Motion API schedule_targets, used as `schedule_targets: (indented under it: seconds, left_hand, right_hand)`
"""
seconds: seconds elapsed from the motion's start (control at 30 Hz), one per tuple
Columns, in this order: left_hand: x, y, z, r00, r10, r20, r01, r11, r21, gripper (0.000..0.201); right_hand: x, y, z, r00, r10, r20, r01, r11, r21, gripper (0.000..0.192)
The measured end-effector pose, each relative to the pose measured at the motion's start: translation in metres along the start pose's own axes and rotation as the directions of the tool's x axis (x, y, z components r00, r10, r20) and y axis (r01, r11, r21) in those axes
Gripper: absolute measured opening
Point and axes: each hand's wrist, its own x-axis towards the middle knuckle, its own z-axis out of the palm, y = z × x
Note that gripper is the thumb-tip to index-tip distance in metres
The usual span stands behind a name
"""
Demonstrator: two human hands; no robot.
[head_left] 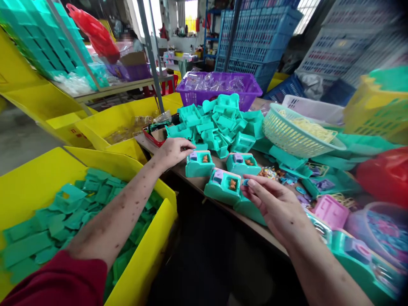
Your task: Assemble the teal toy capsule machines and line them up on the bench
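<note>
A: Three small teal moulded-plastic toy boxes sit at the table edge, centre of the frame: one at the back left [199, 163], one at the back right [242, 163], one in front [223, 186]. Each has a pale lilac block and a tiny brown figure in its open top.

B: Hands?

A: Left hand [172, 151] is curled, fingertips on the upper left corner of the back-left box; not a full grip as far as I can tell. Right hand [274, 205] is palm-up, fingers loosely extended, pinching a small blue bit [245, 182] at the fingertips, just beside the right end of the front box.

B: Key relation?

A: Front box lies directly left of the right fingertips, long axis running lower left to upper right along the table edge. Right hand is the nearer one to it; left is nearer the back-left box.

B: Surfaces?

A: Boxes: glossy rigid plastic, rounded corners. Behind them, a heap of empty teal plastic shells [219, 123]. Lower left, a yellow plastic bin [149, 238] of flat teal lids. Right of centre, a pale green lattice basket [287, 136]; a purple slotted crate [251, 91] behind the heap.
</note>
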Motion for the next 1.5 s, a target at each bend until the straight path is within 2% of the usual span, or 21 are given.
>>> schedule_targets:
  seconds: [0.17, 0.33, 0.53, 0.63, 0.77, 0.97, 1.13, 1.27, 1.37, 1.43, 1.5]
  left_hand:
    - [-0.008, -0.005, 0.005, 0.997, 0.069, 0.026, -0.07, 0.997, 0.024, 0.025]
    - [-0.011, -0.012, 0.009, 0.998, 0.055, -0.004, -0.055, 0.998, -0.03, 0.024]
    - [-0.01, -0.015, 0.005, 0.992, 0.1, 0.07, -0.097, 0.994, -0.043, 0.028]
    - [-0.01, -0.013, 0.006, 0.997, 0.072, 0.032, -0.072, 0.997, -0.027, 0.029]
    - [-0.01, -0.009, 0.007, 0.998, 0.058, -0.021, -0.058, 0.997, -0.044, 0.03]
    - [-0.008, -0.009, 0.005, 0.999, 0.046, 0.017, -0.047, 0.999, 0.026, 0.029]
    - [-0.004, -0.014, 0.001, 0.991, 0.047, 0.125, -0.055, 0.997, 0.06, 0.037]
    - [-0.002, -0.011, -0.002, 0.996, 0.049, 0.072, -0.056, 0.994, 0.091, 0.035]
    - [0.0, -0.006, -0.001, 0.996, 0.061, 0.06, -0.064, 0.997, 0.038, 0.033]
    - [0.002, -0.005, 0.001, 0.993, 0.073, 0.094, -0.075, 0.997, 0.02, 0.03]
    - [0.003, -0.005, 0.003, 0.99, 0.088, 0.109, -0.091, 0.996, 0.022, 0.026]
  right_hand:
    - [0.013, 0.003, 0.0, 0.998, 0.015, 0.057, -0.008, 0.993, -0.121, 0.045]
    - [0.036, 0.002, 0.014, 0.992, -0.014, 0.127, 0.046, 0.967, -0.251, 0.047]
    - [0.056, -0.007, 0.028, 0.978, -0.073, 0.196, 0.142, 0.921, -0.363, 0.044]
    - [0.058, -0.008, 0.028, 0.969, -0.066, 0.237, 0.151, 0.92, -0.363, 0.047]
    - [0.058, -0.004, 0.025, 0.964, 0.01, 0.267, 0.078, 0.945, -0.318, 0.052]
    - [0.065, 0.0, 0.025, 0.955, 0.097, 0.281, -0.017, 0.961, -0.276, 0.055]
    - [0.074, 0.003, 0.025, 0.942, 0.166, 0.293, -0.075, 0.952, -0.296, 0.049]
    - [0.079, 0.005, 0.023, 0.952, 0.112, 0.284, -0.002, 0.934, -0.359, 0.043]
    - [0.081, 0.005, 0.023, 0.961, -0.026, 0.276, 0.136, 0.913, -0.385, 0.036]
    - [0.08, 0.005, 0.025, 0.95, -0.132, 0.283, 0.259, 0.837, -0.481, 0.028]
    - [0.078, 0.006, 0.027, 0.924, -0.23, 0.305, 0.374, 0.705, -0.603, 0.018]
